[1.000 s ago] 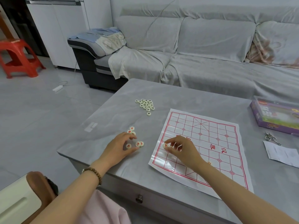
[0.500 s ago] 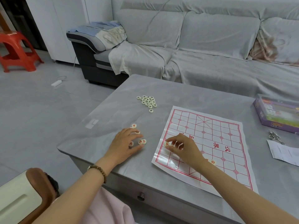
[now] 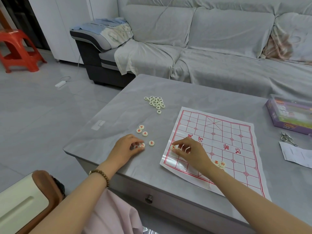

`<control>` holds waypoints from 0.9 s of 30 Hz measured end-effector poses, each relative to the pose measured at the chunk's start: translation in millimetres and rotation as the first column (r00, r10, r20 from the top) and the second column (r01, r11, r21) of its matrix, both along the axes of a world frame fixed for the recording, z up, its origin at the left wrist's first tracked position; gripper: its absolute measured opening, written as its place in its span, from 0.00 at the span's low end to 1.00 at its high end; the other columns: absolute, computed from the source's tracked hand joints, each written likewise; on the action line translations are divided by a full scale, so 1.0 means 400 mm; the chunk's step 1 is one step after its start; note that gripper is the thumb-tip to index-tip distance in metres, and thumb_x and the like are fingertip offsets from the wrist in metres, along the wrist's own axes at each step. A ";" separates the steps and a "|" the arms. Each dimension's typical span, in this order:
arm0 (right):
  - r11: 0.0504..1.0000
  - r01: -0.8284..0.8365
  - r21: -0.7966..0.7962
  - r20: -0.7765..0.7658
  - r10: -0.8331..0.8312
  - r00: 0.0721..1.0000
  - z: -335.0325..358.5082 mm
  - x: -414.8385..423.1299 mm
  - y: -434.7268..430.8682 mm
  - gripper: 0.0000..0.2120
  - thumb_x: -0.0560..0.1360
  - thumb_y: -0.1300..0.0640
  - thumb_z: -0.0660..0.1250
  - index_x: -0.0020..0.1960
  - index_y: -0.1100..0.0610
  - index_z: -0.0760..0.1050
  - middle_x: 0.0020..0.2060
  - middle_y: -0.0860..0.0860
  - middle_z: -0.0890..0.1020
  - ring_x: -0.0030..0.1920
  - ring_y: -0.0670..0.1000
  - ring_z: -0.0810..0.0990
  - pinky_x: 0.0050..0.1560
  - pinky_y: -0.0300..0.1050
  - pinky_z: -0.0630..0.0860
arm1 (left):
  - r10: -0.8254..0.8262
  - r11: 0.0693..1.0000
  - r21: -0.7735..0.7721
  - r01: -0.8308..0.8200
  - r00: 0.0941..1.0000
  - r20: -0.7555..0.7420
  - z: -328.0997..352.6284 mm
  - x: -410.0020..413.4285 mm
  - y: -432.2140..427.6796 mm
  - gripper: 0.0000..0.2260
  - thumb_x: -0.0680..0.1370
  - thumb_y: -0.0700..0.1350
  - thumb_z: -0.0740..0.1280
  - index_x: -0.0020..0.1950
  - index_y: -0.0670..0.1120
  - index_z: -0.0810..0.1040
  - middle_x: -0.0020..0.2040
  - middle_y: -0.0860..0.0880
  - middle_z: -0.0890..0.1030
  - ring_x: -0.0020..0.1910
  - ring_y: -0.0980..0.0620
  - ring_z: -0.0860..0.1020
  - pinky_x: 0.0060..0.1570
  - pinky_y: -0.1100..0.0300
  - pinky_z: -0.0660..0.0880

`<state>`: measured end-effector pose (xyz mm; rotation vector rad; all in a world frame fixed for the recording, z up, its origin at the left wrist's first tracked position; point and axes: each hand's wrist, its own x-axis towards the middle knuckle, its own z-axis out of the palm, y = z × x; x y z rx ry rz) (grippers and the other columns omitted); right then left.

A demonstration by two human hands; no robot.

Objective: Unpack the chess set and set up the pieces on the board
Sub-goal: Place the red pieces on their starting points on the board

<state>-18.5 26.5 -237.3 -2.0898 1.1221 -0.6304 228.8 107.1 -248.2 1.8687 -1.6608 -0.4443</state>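
Note:
A white paper board [image 3: 224,141] with a red grid lies on the grey table [image 3: 118,115]. My right hand [image 3: 190,152] pinches a red-marked piece [image 3: 173,147] at the board's left edge, with more pieces tucked under its fingers. My left hand [image 3: 125,147] rests on the table left of the board, fingertips closed on two red pieces [image 3: 140,145]. Several loose red pieces [image 3: 142,130] lie just beyond it. A heap of dark-marked pieces [image 3: 156,103] sits farther back. Two red pieces [image 3: 219,163] stand on the board beside my right forearm.
A purple game box [image 3: 290,114] sits at the table's right edge, with metal scissors [image 3: 287,138] and a paper sheet [image 3: 297,154] in front of it. A grey sofa [image 3: 202,39] is behind the table. A red stool [image 3: 18,51] stands far left.
The view has shifted slightly. My left hand drew back a little onto two red pieces, uncovering other loose ones. My right hand stays at the board's left edge with its piece.

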 end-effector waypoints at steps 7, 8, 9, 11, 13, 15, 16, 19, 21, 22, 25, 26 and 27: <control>0.992 0.128 -0.017 0.008 -0.128 0.992 0.032 -0.111 -0.011 0.09 0.73 0.52 0.69 0.53 0.46 0.78 0.43 0.42 0.77 0.40 0.42 0.74 0.38 0.28 0.68 | -0.134 0.989 -0.080 0.127 0.987 -0.093 0.083 -0.177 -0.082 0.13 0.74 0.50 0.69 0.58 0.50 0.80 0.47 0.54 0.76 0.43 0.58 0.74 0.45 0.69 0.72; 0.987 0.156 -0.021 -0.001 -0.156 0.988 0.034 -0.138 -0.014 0.09 0.73 0.52 0.69 0.53 0.47 0.78 0.43 0.43 0.78 0.41 0.42 0.74 0.38 0.28 0.68 | -0.160 0.986 -0.069 0.155 0.984 -0.080 0.087 -0.210 -0.101 0.14 0.75 0.50 0.68 0.59 0.50 0.79 0.47 0.54 0.76 0.43 0.58 0.74 0.44 0.70 0.72; 0.983 0.184 -0.024 -0.012 -0.184 0.983 0.035 -0.168 -0.018 0.09 0.73 0.52 0.69 0.53 0.47 0.78 0.44 0.44 0.78 0.41 0.43 0.74 0.37 0.28 0.68 | -0.185 0.982 -0.057 0.181 0.980 -0.068 0.088 -0.240 -0.118 0.14 0.75 0.50 0.68 0.60 0.50 0.79 0.48 0.54 0.76 0.43 0.58 0.74 0.45 0.71 0.72; 0.971 0.236 -0.022 -0.044 -0.237 0.971 0.034 -0.231 -0.024 0.09 0.73 0.52 0.69 0.53 0.48 0.78 0.45 0.45 0.79 0.41 0.44 0.75 0.35 0.28 0.69 | -0.241 0.970 -0.022 0.240 0.969 -0.048 0.083 -0.294 -0.148 0.15 0.76 0.50 0.67 0.61 0.50 0.78 0.50 0.53 0.77 0.43 0.58 0.74 0.46 0.70 0.72; 0.959 0.282 -0.006 -0.077 -0.281 0.956 0.029 -0.287 -0.024 0.09 0.73 0.53 0.69 0.53 0.49 0.78 0.46 0.46 0.78 0.41 0.44 0.75 0.34 0.28 0.71 | -0.290 0.957 0.019 0.291 0.956 -0.044 0.074 -0.338 -0.170 0.15 0.76 0.50 0.66 0.62 0.50 0.77 0.52 0.51 0.77 0.45 0.58 0.74 0.48 0.67 0.73; 0.949 0.315 0.009 -0.087 -0.314 0.946 0.019 -0.328 -0.024 0.10 0.72 0.54 0.70 0.53 0.51 0.79 0.45 0.46 0.78 0.41 0.45 0.74 0.35 0.27 0.71 | -0.308 0.949 0.048 0.312 0.949 -0.073 0.064 -0.369 -0.187 0.14 0.77 0.49 0.66 0.62 0.49 0.77 0.53 0.51 0.77 0.45 0.58 0.73 0.47 0.69 0.71; 0.944 0.328 0.013 -0.093 -0.326 0.941 0.014 -0.343 -0.024 0.10 0.73 0.54 0.69 0.54 0.51 0.79 0.45 0.46 0.78 0.41 0.45 0.74 0.35 0.28 0.70 | -0.310 0.947 0.061 0.315 0.947 -0.080 0.058 -0.381 -0.194 0.14 0.77 0.48 0.66 0.62 0.48 0.76 0.53 0.51 0.76 0.45 0.57 0.73 0.47 0.69 0.70; 0.942 0.336 0.024 -0.113 -0.331 0.937 0.002 -0.366 -0.025 0.09 0.73 0.53 0.69 0.53 0.50 0.79 0.44 0.45 0.77 0.43 0.45 0.74 0.38 0.29 0.67 | -0.326 0.934 0.130 0.332 0.943 -0.063 0.035 -0.408 -0.211 0.15 0.77 0.48 0.66 0.63 0.48 0.76 0.53 0.51 0.75 0.49 0.55 0.73 0.51 0.67 0.69; 0.953 0.303 0.021 -0.140 -0.297 0.944 -0.006 -0.372 -0.027 0.09 0.73 0.51 0.68 0.53 0.48 0.79 0.43 0.42 0.76 0.43 0.44 0.73 0.40 0.29 0.67 | -0.344 0.921 0.170 0.352 0.936 -0.073 0.024 -0.421 -0.216 0.15 0.77 0.49 0.65 0.62 0.49 0.76 0.54 0.51 0.75 0.53 0.54 0.73 0.52 0.67 0.69; 0.957 0.289 0.022 -0.157 -0.282 0.946 -0.008 -0.373 -0.029 0.09 0.74 0.51 0.68 0.54 0.48 0.79 0.43 0.42 0.76 0.44 0.44 0.73 0.40 0.30 0.68 | -0.357 0.914 0.179 0.365 0.931 -0.077 0.022 -0.425 -0.216 0.14 0.77 0.50 0.65 0.62 0.49 0.76 0.55 0.51 0.74 0.54 0.54 0.73 0.52 0.66 0.70; 0.958 0.285 0.027 -0.157 -0.278 0.948 -0.002 -0.372 -0.046 0.10 0.76 0.51 0.65 0.55 0.50 0.79 0.46 0.44 0.78 0.44 0.43 0.73 0.41 0.30 0.68 | -0.386 0.905 0.166 0.391 0.920 -0.061 0.033 -0.413 -0.205 0.17 0.77 0.52 0.64 0.65 0.51 0.74 0.56 0.53 0.74 0.53 0.56 0.73 0.52 0.65 0.71; 0.955 0.295 0.021 -0.138 -0.290 0.947 0.004 -0.368 -0.053 0.11 0.76 0.51 0.64 0.55 0.51 0.79 0.47 0.45 0.79 0.44 0.42 0.73 0.40 0.30 0.68 | -0.378 0.912 0.150 0.382 0.924 -0.057 0.038 -0.398 -0.201 0.17 0.77 0.52 0.64 0.66 0.52 0.73 0.55 0.54 0.74 0.52 0.56 0.73 0.52 0.65 0.71; 0.952 0.306 0.007 -0.116 -0.303 0.946 0.011 -0.359 -0.061 0.11 0.76 0.51 0.64 0.55 0.52 0.79 0.48 0.46 0.79 0.43 0.42 0.73 0.40 0.30 0.67 | -0.358 0.923 0.129 0.363 0.932 -0.056 0.043 -0.378 -0.196 0.17 0.77 0.52 0.64 0.66 0.53 0.73 0.55 0.56 0.74 0.51 0.57 0.73 0.52 0.65 0.71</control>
